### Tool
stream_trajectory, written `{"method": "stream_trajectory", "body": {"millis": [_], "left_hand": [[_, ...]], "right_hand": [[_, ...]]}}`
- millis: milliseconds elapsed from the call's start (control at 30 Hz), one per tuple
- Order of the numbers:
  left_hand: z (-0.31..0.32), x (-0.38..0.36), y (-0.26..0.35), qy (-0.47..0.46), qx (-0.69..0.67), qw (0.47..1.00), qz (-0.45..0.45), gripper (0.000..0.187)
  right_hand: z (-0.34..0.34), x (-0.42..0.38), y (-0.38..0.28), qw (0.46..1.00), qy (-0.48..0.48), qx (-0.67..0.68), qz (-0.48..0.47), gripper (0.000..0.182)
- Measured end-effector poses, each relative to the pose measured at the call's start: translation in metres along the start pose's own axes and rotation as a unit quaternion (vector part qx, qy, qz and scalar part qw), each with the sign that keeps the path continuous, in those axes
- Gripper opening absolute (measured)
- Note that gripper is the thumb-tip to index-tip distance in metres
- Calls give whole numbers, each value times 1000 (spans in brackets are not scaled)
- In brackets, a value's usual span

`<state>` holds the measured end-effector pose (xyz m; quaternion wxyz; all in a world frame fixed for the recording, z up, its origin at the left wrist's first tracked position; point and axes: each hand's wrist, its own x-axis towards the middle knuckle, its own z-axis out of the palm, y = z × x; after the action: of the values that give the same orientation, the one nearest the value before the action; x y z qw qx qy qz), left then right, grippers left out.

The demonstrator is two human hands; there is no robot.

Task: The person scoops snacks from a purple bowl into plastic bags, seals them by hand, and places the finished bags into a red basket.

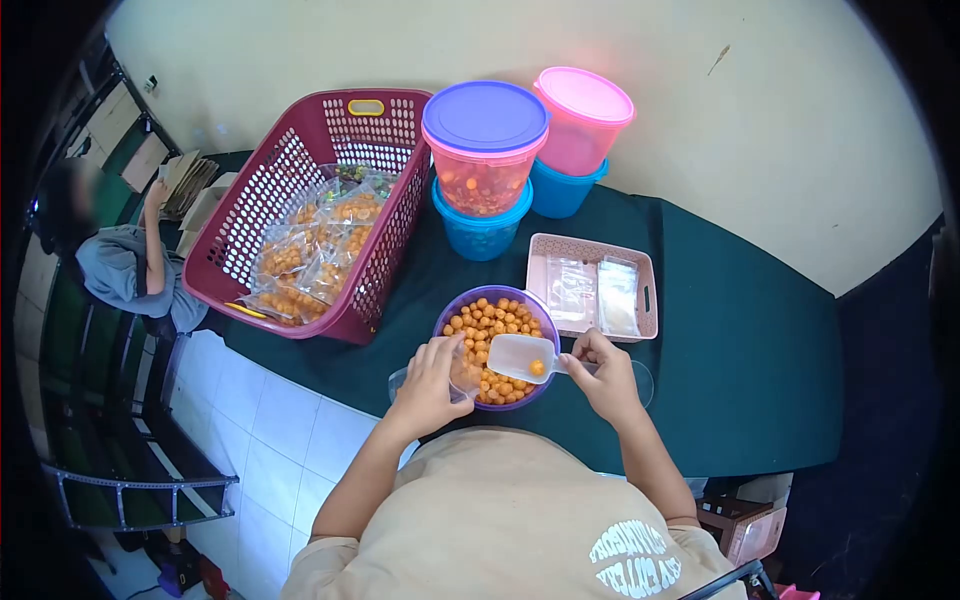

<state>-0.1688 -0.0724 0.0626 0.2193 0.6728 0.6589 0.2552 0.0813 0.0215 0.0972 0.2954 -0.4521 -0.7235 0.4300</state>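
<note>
A purple bowl [549, 322] full of round orange snack balls [490, 318] stands at the table's front edge. My right hand [603, 378] is closed around the handle of a white translucent scoop [515, 356], held over the bowl. One orange ball [537, 367] lies in the scoop near its handle end. At the bowl's left side, my left hand [432, 388] grips a clear plastic bag [465, 374], its mouth facing the scoop. How full the bag is cannot be made out. A clear rounded edge [652, 384] shows beside my right hand.
A pink tray [592, 328] of clear bags sits behind the bowl. At the left, a maroon basket [385, 270] holds several filled bags [325, 235]. Lidded tubs [487, 150] are stacked at the back. Another person [130, 260] is at far left.
</note>
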Motion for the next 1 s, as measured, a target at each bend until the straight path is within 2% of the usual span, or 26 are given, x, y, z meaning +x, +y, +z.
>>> {"method": "stream_trajectory", "body": {"millis": [267,333,400,467,533,600,633,667,733,800,867,900,933,967,1000], "left_hand": [[11,4,8,17,-82,996,30,88],[11,4,12,-23,-166,986,12,88],[9,5,15,-26,-181,983,2,88],[10,6,14,-30,-195,980,-7,88],[11,7,6,26,-198,979,36,88],[7,6,1,32,-216,975,33,88],[5,6,-1,51,-237,969,36,88],[3,4,-4,70,-258,963,38,88],[0,2,-14,93,-303,948,43,86],[-8,-2,-18,150,-512,845,26,83],[-19,-6,-24,196,-518,833,1,79],[-20,-9,-32,223,-382,896,39,77],[-24,-10,-36,219,-384,896,37,77],[-28,-11,-39,214,-230,945,94,71],[-28,-10,-40,202,-71,965,150,66]], "right_hand": [[0,-4,-44,976,-9,-179,-126,20],[-1,-1,-54,966,-10,-210,-153,19],[-4,3,-65,913,-25,-315,-260,22],[-10,7,-75,909,-5,-304,-286,21],[-16,9,-79,902,15,-293,-315,21],[-27,9,-75,911,69,-282,-292,21],[-31,8,-72,926,82,-271,-251,22],[-35,5,-65,926,79,-270,-250,22],[-44,0,-37,950,169,-246,-93,22],[-63,-13,1,935,162,-310,53,22],[-83,-35,45,903,136,-372,164,23],[-88,-46,65,889,137,-383,212,23],[-91,-56,85,871,140,-392,262,24],[-92,-68,107,869,140,-393,267,24],[-90,-79,131,873,160,-370,276,23]]}}
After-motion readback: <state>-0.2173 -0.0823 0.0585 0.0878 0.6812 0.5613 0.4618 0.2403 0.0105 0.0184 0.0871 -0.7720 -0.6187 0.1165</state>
